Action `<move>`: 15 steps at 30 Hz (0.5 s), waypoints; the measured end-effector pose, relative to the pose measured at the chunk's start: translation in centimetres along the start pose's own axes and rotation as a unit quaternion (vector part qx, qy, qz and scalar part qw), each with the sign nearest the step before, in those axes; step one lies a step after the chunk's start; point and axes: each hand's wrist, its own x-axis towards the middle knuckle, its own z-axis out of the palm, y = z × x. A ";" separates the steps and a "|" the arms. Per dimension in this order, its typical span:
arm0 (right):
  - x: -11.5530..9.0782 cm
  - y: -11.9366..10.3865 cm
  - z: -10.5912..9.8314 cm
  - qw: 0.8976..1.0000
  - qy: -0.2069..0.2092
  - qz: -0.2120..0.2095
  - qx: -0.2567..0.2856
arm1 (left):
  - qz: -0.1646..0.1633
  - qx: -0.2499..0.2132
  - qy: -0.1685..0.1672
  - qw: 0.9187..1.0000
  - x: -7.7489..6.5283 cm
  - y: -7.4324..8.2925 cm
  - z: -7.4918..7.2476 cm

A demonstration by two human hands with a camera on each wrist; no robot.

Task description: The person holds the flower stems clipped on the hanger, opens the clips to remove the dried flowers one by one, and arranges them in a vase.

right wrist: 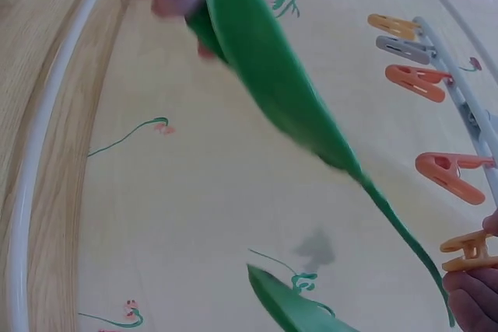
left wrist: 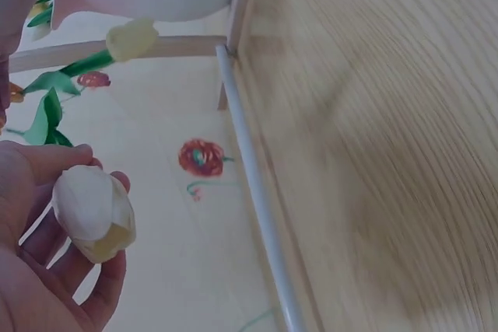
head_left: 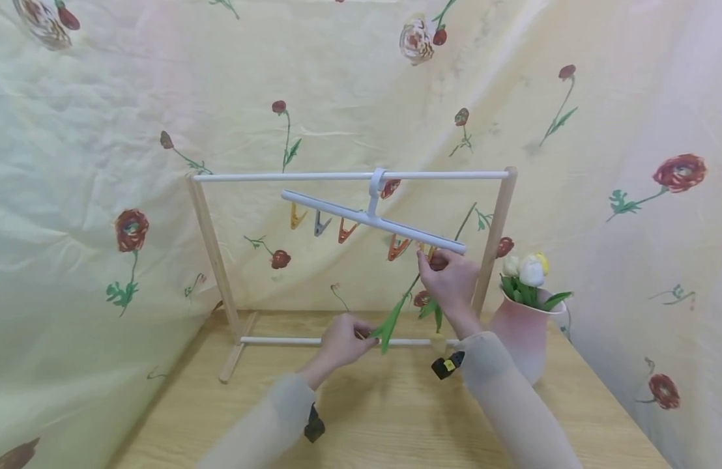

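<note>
My left hand (head_left: 346,340) holds an artificial white tulip (left wrist: 93,207) just below its bloom, head down. Its green leaf (head_left: 389,327) and thin stem slant up toward the right hand. With thumb and fingers, my right hand (head_left: 453,281) pinches a yellow-orange clip (right wrist: 468,252) near the lower right end of a white clip hanger (head_left: 332,207). In the right wrist view the stem's end lies close to these fingers; whether it sits in the clip I cannot tell. A pale yellow tulip (left wrist: 132,40) hangs upside down below the right hand, its attachment hidden.
The hanger tilts down to the right from the rack's white top bar (head_left: 267,176). Orange, grey and yellow clips (head_left: 346,231) hang along it. A pink-white vase (head_left: 516,335) with several tulips (head_left: 531,270) stands right of the rack, on the wooden table (head_left: 384,417).
</note>
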 end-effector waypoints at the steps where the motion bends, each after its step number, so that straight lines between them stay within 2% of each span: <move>1: 0.0 0.0 0.0 1.000 -0.002 0.002 0.000 | 0.003 0.010 -0.004 1.000 -0.3 -0.2 -0.5; 9: -0.1 0.2 -0.3 1.000 -0.007 0.009 -0.023 | 0.036 0.093 -0.039 0.994 -3.3 -1.5 -3.8; 15: -0.2 0.4 -0.5 1.000 -0.009 0.005 -0.029 | 0.094 0.155 -0.077 0.980 -5.1 -1.4 -5.5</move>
